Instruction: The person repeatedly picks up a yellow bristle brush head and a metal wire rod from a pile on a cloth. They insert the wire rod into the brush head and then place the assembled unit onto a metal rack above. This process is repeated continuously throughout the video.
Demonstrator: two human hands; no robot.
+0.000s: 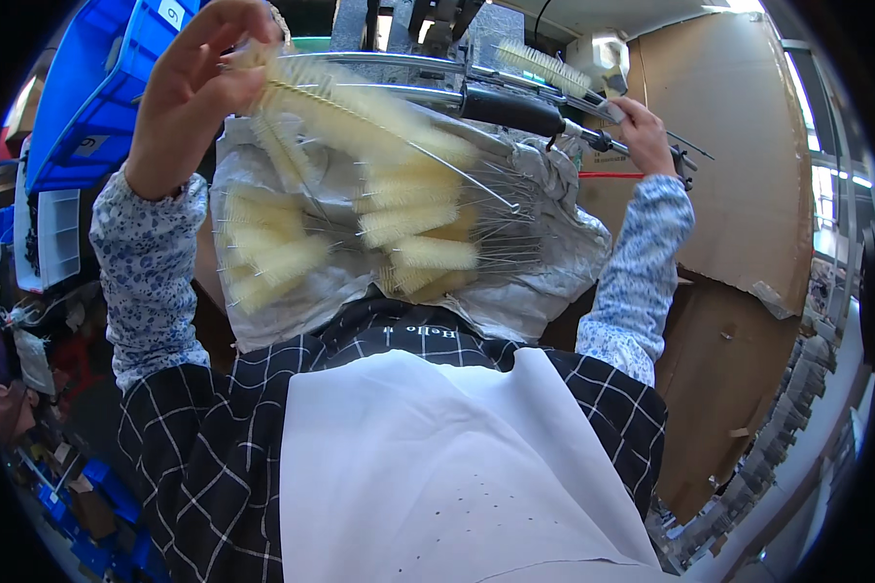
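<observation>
Up at the left, my left hand (199, 97) is closed on the bristle end of a cream bottle brush (360, 121). The brush is blurred, and its twisted wire stem slants down to the right, ending in a small loop. My right hand (644, 138) is at the right end of a metal machine (437, 39), its fingers closed near a small grey part on a rod; what they hold is partly hidden. Another brush (544, 68) lies along the machine's rods. Below, a pile of similar brushes (413, 223) rests on a grey cloth (345, 291) over my lap.
Blue bins (97, 92) stand at the left, with a white tray (58, 238) beneath them. Large cardboard sheets (719, 146) line the right side. A black cylinder (510, 112) and a red rod (610, 175) sit near my right hand.
</observation>
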